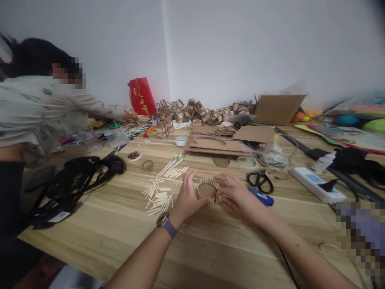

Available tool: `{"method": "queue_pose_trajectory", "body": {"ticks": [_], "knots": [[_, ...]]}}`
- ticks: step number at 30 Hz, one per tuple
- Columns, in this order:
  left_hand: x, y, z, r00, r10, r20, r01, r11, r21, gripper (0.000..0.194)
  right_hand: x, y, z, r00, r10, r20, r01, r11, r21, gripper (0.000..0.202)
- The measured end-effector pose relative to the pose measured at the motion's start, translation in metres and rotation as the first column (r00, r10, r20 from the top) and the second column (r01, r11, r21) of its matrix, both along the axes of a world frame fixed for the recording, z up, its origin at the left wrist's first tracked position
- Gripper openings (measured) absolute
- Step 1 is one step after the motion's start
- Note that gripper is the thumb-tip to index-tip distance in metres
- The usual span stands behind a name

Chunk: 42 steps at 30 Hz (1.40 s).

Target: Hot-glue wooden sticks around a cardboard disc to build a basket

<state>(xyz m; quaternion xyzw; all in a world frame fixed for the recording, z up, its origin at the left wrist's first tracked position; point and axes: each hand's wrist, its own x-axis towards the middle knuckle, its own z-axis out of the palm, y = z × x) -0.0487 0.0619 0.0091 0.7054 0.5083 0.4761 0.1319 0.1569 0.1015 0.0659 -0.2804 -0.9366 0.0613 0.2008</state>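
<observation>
A small round basket of cardboard and short wooden sticks [208, 188] stands on the wooden table between my hands. My left hand [190, 196] curves round its left side, thumb at the near rim. From the right, the fingers of my right hand [231, 190] grip its wall; whether a loose stick is pinched there is too small to tell. Beside my left hand lies a loose spread of pale wooden sticks [161, 196]. Just right of my right hand is a blue glue gun [261, 196], partly hidden by that hand, with black-handled scissors [261, 181] behind it.
Flat cardboard pieces [219, 144], a tape roll [246, 161] and a cardboard ring [221, 161] lie beyond my hands. Many finished small baskets [195, 110] are heaped by the wall. A white power strip [317, 185] sits right. Black headgear [81, 180] and another person [39, 100] are left.
</observation>
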Motion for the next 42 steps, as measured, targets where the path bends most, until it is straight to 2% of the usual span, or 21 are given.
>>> {"method": "queue_pose_trajectory", "body": {"ticks": [4,10,17,23,30,35,42], "knots": [[0.002,0.005,-0.008,0.998,-0.056,-0.033,0.051,0.990,-0.133,0.113,-0.004,0.003,-0.006,0.999,0.011,0.032,-0.010,1.000,-0.028,0.020],[0.004,0.006,-0.009,0.995,-0.096,0.014,0.097,0.964,-0.247,0.118,-0.006,0.002,-0.004,0.999,0.043,0.033,-0.042,0.998,-0.039,0.021],[0.005,0.008,-0.011,0.991,-0.127,0.035,0.132,0.955,-0.265,0.115,-0.003,0.002,0.001,0.995,0.094,0.026,-0.093,0.993,-0.068,0.023],[0.005,0.009,-0.012,0.989,-0.139,0.056,0.149,0.952,-0.265,0.113,-0.003,0.007,-0.007,0.996,0.089,0.024,-0.088,0.996,-0.018,0.022],[0.006,0.009,-0.009,0.982,-0.141,0.126,0.174,0.936,-0.306,0.119,-0.006,0.008,-0.017,0.994,0.073,0.080,-0.078,0.995,0.066,0.017],[0.005,0.011,-0.009,0.982,-0.141,0.123,0.176,0.918,-0.356,0.123,-0.006,0.010,-0.026,0.993,0.077,0.085,-0.088,0.988,0.127,0.014],[0.003,0.013,-0.010,0.986,-0.136,0.098,0.162,0.921,-0.355,0.123,-0.003,0.013,-0.033,0.994,0.080,0.068,-0.091,0.978,0.185,0.012]]}}
